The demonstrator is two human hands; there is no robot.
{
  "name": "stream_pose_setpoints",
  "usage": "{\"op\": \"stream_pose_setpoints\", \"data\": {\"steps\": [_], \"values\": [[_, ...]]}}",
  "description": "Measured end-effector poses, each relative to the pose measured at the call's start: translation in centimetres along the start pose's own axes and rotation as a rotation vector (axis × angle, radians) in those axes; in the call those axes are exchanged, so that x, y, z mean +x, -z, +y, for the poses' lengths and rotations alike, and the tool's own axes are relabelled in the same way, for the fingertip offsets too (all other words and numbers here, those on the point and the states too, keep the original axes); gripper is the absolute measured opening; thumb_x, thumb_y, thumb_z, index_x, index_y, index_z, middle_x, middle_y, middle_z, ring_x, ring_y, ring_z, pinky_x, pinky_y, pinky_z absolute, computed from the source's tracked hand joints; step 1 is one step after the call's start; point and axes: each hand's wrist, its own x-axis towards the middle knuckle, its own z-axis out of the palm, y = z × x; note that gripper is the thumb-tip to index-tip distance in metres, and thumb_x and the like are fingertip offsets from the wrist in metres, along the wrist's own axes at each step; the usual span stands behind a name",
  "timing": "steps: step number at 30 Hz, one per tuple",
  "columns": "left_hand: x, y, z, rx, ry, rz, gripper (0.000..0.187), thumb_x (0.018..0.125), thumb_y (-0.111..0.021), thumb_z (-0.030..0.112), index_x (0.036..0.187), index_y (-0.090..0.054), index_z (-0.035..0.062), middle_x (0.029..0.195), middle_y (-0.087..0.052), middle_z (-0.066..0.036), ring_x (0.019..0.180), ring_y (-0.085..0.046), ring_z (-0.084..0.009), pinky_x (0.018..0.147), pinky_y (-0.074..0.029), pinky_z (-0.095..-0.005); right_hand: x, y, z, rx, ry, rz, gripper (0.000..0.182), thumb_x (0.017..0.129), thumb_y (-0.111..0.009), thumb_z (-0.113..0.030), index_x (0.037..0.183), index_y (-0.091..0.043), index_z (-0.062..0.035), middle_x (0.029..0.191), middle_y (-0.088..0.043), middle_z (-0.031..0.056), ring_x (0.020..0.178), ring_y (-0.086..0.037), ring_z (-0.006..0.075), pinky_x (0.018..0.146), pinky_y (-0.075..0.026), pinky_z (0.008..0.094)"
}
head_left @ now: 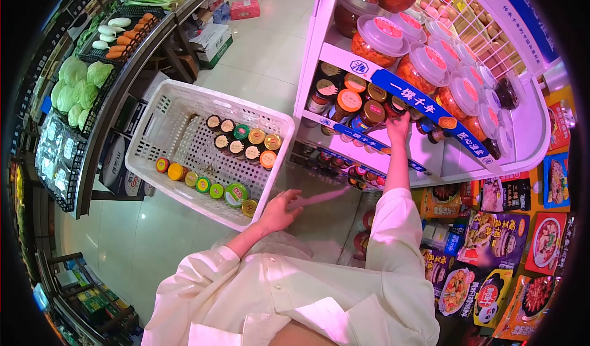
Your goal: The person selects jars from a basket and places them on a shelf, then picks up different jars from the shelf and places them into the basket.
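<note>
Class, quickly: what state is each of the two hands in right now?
Left hand: open, fingers loosely spread, holding nothing visible, beside the white crate.
Right hand: at a jar on the shelf; whether it grips cannot be told.

White display shelf (pixel 452 161), capped jars (pixel 349 100), clear tubs (pixel 430 64) above (red-labelled)

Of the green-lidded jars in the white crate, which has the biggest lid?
The jar in the lower row, between the small green lid and the yellowish lid at the row's right end; its lid is wider than every other green lid.
</note>
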Motion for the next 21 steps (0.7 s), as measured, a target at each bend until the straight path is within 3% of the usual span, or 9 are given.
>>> {"op": "stream_pose_setpoints", "data": {"steps": [2,3,6,8,10,13,16,18,21], "values": [[0.1,0.3,-1.0,-0.011,-0.039,0.03,0.049,0.08,-0.069,0.02,0.125,-0.052,0.0078,0.11,-0.062,-0.017,0.098,-0.063,-0.0312,0.086,-0.05,-0.0396,-1.8,0.6,-0.3,0.1,0.023,0.106,0.083,0.073,-0.076,-0.007,0.142,-0.03,-0.007,0.123,-0.056,0.0186,0.101,-0.062,0.0266,0.084,-0.052,0.0378],[0.0,0.5,-1.4,-0.019,-0.054,0.045,0.049,0.08,-0.069,0.02,0.124,-0.052,0.0074,0.11,-0.063,-0.017,0.098,-0.063,-0.0313,0.086,-0.05,-0.0395,-3.7,1.1,-1.2,0.264,0.053,0.186,0.073,0.077,-0.073,-0.003,0.14,-0.036,-0.0034,0.12,-0.058,0.0169,0.101,-0.06,0.0233,0.084,-0.051,0.035],[0.3,2.3,-1.3,-0.068,0.036,0.02,0.05,0.08,-0.07,0.02,0.124,-0.054,0.0031,0.116,-0.062,-0.017,0.105,-0.062,-0.028,0.091,-0.05,-0.0378,-11.6,1.7,-3.3,0.402,0.145,0.187,0.059,0.08,-0.069,0.0,0.133,-0.044,-0.001,0.116,-0.059,0.0149,0.099,-0.059,0.0204,0.085,-0.049,0.0314],[0.7,2.9,-2.2,-0.068,0.045,0.037,0.05,0.08,-0.069,0.019,0.125,-0.055,0.0036,0.112,-0.064,-0.017,0.099,-0.064,-0.0278,0.087,-0.051,-0.0376,-19.5,0.2,-6.5,0.454,0.13,0.064,0.043,0.083,-0.066,0.0,0.124,-0.054,-0.0003,0.111,-0.062,0.0132,0.097,-0.06,0.0179,0.086,-0.049,0.0291],[1.0,3.9,-2.9,-0.084,0.047,0.058,0.048,0.08,-0.068,0.019,0.124,-0.056,0.0038,0.107,-0.066,-0.015,0.093,-0.066,-0.027,0.083,-0.053,-0.0376,-27.3,-2.1,-8.4,0.552,0.096,-0.214,0.037,0.084,-0.066,0.001,0.12,-0.057,-0.0013,0.104,-0.064,0.0077,0.096,-0.06,0.0145,0.085,-0.048,0.0275],[1.5,6.7,-4.0,-0.097,0.127,0.054,0.041,0.08,-0.067,0.018,0.119,-0.06,0.0061,0.097,-0.069,-0.013,0.083,-0.067,-0.0258,0.076,-0.053,-0.0375,-34.7,-3.9,-12.8,0.51,0.138,-0.488,0.028,0.084,-0.063,0.003,0.112,-0.062,-0.0001,0.102,-0.064,0.0071,0.092,-0.062,0.0138,0.08,-0.05,0.0256],[2.4,9.5,-7.2,0.036,0.135,0.207,0.03,0.08,-0.065,0.019,0.108,-0.066,0.01,0.085,-0.07,-0.011,0.082,-0.067,-0.0304,0.077,-0.053,-0.0405,-37.3,-6.3,-14.9,0.397,0.226,-0.522,0.024,0.082,-0.063,0.005,0.104,-0.066,-0.0011,0.094,-0.065,0.0085,0.087,-0.064,0.0156,0.077,-0.051,0.0271],[3.3,12.3,-10.0,0.1,0.186,0.257,0.029,0.079,-0.064,0.02,0.106,-0.067,0.0118,0.089,-0.069,-0.012,0.085,-0.067,-0.0313,0.078,-0.052,-0.0413,-37.7,-7.7,-16.1,0.344,0.416,-0.519,0.022,0.08,-0.064,0.004,0.101,-0.066,-0.0013,0.09,-0.066,0.01,0.085,-0.064,0.0188,0.076,-0.051,0.0283],[6.0,16.6,-15.5,0.218,0.296,0.318,0.033,0.078,-0.064,0.02,0.109,-0.065,0.0111,0.098,-0.068,-0.015,0.093,-0.065,-0.032,0.082,-0.051,-0.0423,-39.2,-9.6,-16.7,0.256,0.443,-0.589,0.022,0.078,-0.066,0.002,0.099,-0.067,-0.004,0.092,-0.066,0.0092,0.085,-0.063,0.0231,0.078,-0.05,0.0318]]}}
